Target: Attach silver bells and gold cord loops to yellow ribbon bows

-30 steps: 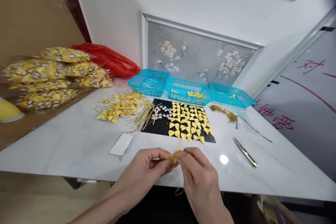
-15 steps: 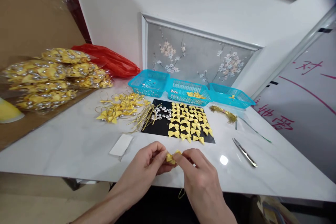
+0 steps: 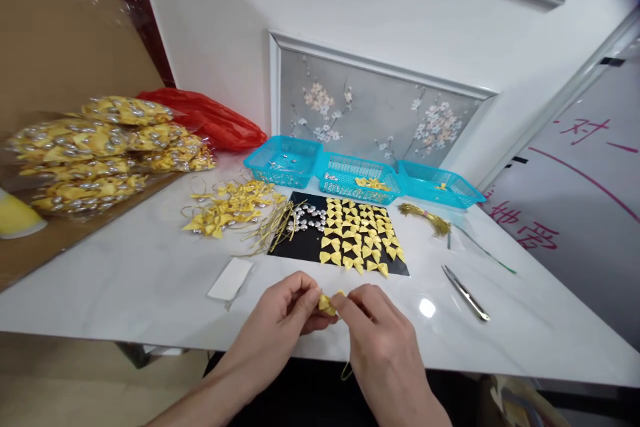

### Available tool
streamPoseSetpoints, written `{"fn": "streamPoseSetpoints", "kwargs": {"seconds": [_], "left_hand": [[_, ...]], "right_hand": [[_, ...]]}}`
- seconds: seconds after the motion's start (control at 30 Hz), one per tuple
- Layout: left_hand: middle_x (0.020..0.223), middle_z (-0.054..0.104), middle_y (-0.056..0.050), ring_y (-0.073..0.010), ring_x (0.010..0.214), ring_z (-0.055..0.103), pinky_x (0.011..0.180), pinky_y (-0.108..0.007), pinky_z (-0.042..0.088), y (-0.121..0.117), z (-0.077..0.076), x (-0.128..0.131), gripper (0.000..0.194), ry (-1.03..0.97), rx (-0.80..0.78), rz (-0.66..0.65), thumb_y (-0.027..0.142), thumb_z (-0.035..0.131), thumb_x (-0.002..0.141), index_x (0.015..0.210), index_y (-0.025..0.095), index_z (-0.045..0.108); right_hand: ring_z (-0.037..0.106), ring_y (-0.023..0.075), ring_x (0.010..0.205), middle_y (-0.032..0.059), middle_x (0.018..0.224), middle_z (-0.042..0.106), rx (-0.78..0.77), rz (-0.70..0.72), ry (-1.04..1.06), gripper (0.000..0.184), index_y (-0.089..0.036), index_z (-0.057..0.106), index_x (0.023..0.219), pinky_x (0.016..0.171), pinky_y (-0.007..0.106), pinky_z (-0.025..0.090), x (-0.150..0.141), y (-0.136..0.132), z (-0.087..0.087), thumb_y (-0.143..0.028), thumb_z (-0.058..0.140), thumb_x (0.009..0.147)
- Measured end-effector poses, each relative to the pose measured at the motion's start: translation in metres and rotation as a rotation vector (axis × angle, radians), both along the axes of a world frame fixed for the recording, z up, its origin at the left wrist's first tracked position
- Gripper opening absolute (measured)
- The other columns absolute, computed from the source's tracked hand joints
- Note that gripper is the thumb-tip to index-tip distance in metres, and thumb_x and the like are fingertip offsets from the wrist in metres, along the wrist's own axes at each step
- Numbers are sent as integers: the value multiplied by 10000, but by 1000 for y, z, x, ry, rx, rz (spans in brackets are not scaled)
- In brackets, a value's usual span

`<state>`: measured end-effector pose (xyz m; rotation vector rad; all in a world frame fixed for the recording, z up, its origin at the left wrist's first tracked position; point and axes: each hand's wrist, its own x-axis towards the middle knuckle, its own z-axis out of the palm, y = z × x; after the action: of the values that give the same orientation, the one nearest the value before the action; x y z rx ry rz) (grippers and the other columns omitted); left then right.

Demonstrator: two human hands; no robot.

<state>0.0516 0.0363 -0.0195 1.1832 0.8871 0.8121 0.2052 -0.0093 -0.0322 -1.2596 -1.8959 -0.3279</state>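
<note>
My left hand (image 3: 287, 310) pinches a small yellow ribbon bow (image 3: 327, 305) between thumb and fingers, above the table's front edge. On the other side, my right hand (image 3: 383, 330) has its fingertips closed on the same bow. A thin yellow cord loop (image 3: 346, 371) hangs below the right hand. Just beyond the hands, a black mat (image 3: 303, 245) carries rows of yellow bows (image 3: 353, 248) and a cluster of silver beads (image 3: 307, 217). Loose gold cords (image 3: 270, 227) lie across the mat's left edge. The fingers hide part of the held bow.
Bow-and-bead pieces (image 3: 225, 207) are heaped left of the mat. Behind stand blue baskets (image 3: 285, 177). Thread snips (image 3: 465, 292) and a bundle of gold cords (image 3: 425, 218) lie right; a white card (image 3: 230, 279) lies left. Bagged bows (image 3: 90, 147) sit on cardboard beside red plastic (image 3: 200, 117).
The view has shifted very slightly. Both hands stay at the bow, with only tiny finger movement.
</note>
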Motion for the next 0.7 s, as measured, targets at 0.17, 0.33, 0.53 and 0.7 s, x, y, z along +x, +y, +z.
{"fn": "streamPoseSetpoints", "kwargs": {"seconds": [0.17,0.33,0.53,0.7], "left_hand": [[712,583,41,-137,730,622,837,-328,559,1,0,2,394,22,8,-17,537,705,772,703,176,560],[682,637,3,-153,694,594,717,-283,520,0,-3,4,310,69,93,-46,462,670,802,727,163,628],[652,618,14,-132,557,522,567,-254,435,-2,-4,5,239,165,217,-37,369,592,853,726,173,645],[605,536,32,-151,556,494,547,-261,379,-3,-3,2,200,287,354,30,269,548,847,682,198,635]], "right_hand": [[577,162,663,40,787,590,-73,64,101,336,-183,661,1002,568,259,467,1,-1,-3,-21,372,947],[558,179,644,48,777,560,-194,59,129,259,-159,642,971,577,293,468,-6,-4,-6,-83,395,954],[580,133,640,2,785,535,-263,76,501,220,-215,595,938,577,233,478,-21,-4,-5,-176,385,992],[580,130,689,-15,772,568,-453,165,729,144,-217,523,906,641,223,501,-24,-3,-10,-231,412,998]]}}
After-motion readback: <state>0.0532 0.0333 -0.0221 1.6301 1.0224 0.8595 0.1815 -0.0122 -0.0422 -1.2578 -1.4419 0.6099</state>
